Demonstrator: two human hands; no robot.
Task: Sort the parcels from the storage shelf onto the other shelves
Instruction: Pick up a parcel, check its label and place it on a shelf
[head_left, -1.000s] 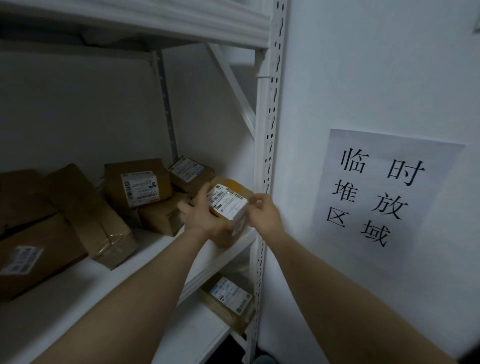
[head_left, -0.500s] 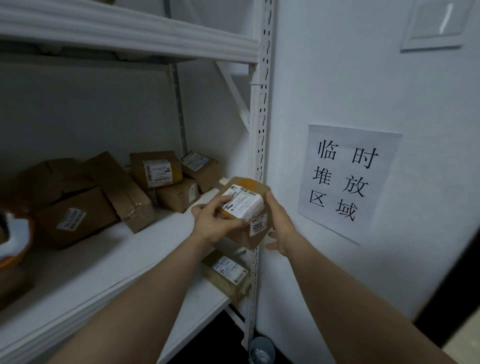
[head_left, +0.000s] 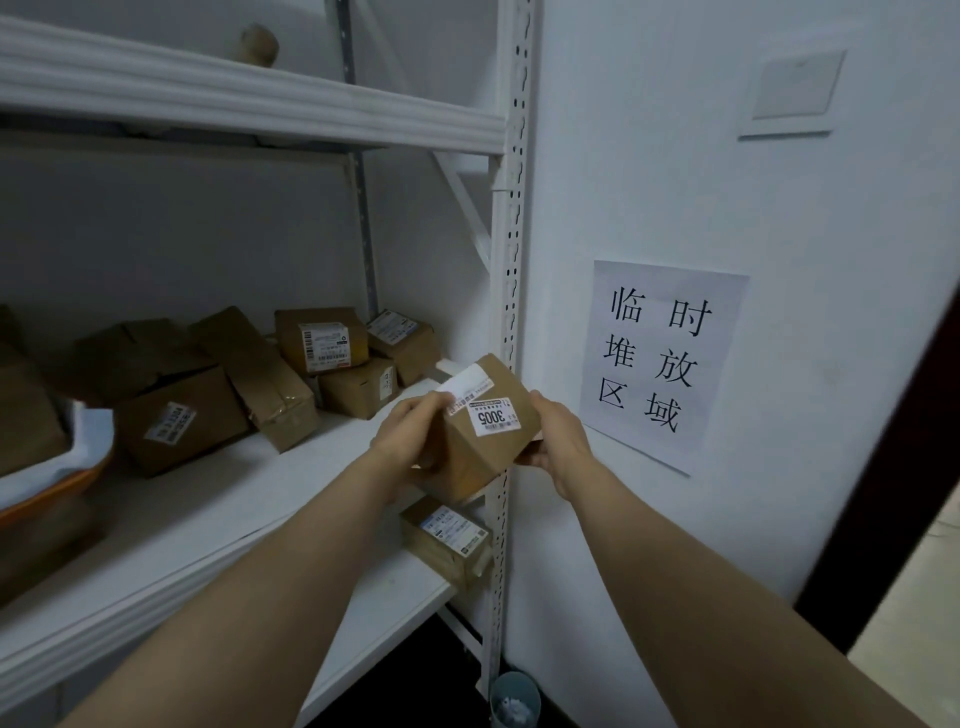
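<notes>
A small brown cardboard parcel with a white label reading 3005 is held in the air in front of the shelf's right upright. My left hand grips its left side, thumb on top near the label. My right hand grips its right side from below and behind. The white storage shelf board lies just behind and to the left, with several more brown parcels piled at its back.
The perforated white upright stands right beside the parcel. Another labelled parcel lies on the lower board. An orange-rimmed container sits at the left. A paper sign hangs on the wall; a small blue cup stands on the floor.
Both hands lifted the parcel off the shelf's right end, drew it toward me and turned it, so the 3005 label now faces up. The view widened and shifted.
</notes>
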